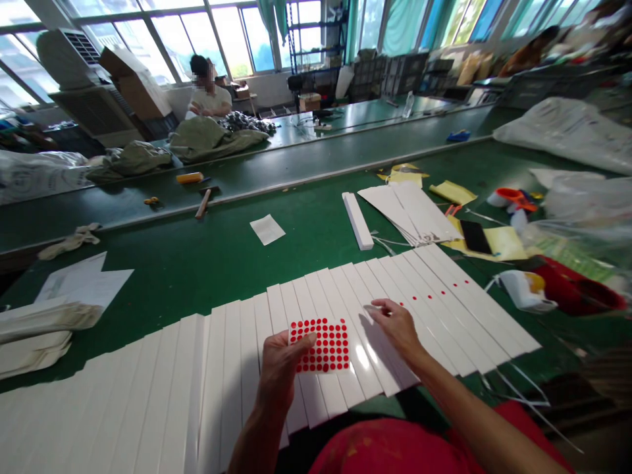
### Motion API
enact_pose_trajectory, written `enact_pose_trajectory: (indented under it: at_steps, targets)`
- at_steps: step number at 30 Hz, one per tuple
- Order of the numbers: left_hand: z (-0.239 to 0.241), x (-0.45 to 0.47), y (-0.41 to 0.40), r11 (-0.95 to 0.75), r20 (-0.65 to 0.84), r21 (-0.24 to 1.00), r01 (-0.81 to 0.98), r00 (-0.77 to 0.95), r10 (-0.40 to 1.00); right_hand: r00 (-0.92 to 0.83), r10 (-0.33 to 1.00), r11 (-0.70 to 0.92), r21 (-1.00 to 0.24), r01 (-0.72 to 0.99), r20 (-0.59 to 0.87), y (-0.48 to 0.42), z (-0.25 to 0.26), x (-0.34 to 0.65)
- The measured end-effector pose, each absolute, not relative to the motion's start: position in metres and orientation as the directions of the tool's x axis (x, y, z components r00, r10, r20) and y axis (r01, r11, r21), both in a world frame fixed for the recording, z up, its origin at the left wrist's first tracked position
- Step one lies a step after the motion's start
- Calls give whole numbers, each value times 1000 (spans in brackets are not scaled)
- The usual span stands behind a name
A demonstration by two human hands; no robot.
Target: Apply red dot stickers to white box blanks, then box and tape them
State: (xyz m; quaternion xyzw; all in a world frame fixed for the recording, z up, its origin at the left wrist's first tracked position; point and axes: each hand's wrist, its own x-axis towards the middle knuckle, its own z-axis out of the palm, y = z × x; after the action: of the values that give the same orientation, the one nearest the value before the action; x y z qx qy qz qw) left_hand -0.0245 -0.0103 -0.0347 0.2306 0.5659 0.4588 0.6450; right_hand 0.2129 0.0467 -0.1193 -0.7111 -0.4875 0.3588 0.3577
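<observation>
My left hand [281, 368] pinches a square sticker sheet [320, 345], thumb on its near-left corner: clear backing, tight rows of small red dots. Just right of it, my right hand [397, 326] presses loosely curled fingertips on the fanned white strips [232, 368], grasping nothing I can see. Red dots [434, 293] already mark strips beyond.

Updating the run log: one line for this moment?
left hand: holds red dot sticker sheet | right hand: fingertips on white strips | strips at right dotted
</observation>
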Motion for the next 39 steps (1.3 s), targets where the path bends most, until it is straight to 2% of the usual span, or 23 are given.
enact_pose_trajectory:
  at_steps: [4, 7, 12, 18, 22, 24, 26, 29, 33, 39]
  targets:
    - [-38, -24, -9, 453, -492, 825, -338, -33, 870, -87, 960, -256, -959, 122, -267, 34, -68, 193]
    - [-38, -22, -9, 470, -504, 813, -343, -13, 863, -222, 936, -274, -961, 34, -275, 32, -46, 183]
    - [-37, -20, -12, 465, -498, 813, -350, -6, 867, -238, 909, -344, -939, 33, -341, 35, -46, 176]
    - [-41, -21, -13, 466, -503, 813, -348, -21, 864, -226, 913, -345, -938, 11, -339, 33, -44, 168]
    - [-46, -22, -13, 469, -510, 814, -343, -34, 860, -154, 931, -339, -940, -25, -332, 34, -49, 172]
    - [-49, -26, -14, 475, -520, 812, -339, -51, 853, -65, 943, -330, -941, -71, -325, 39, -61, 183]
    - [-54, -31, -15, 476, -529, 811, -340, -80, 845, 75, 949, -306, -952, -25, -307, 45, -79, 197]
    - [-62, -37, -17, 476, -537, 811, -340, -111, 836, 221, 939, -302, -940, 156, -265, 51, -110, 217]
    - [-67, -39, -17, 490, -550, 807, -330, -117, 827, 204, 953, -279, -909, 310, -223, 50, -142, 220]
    - [-66, -38, -17, 500, -561, 797, -340, -111, 820, 150, 983, -176, -806, 566, -109, 54, -160, 203]
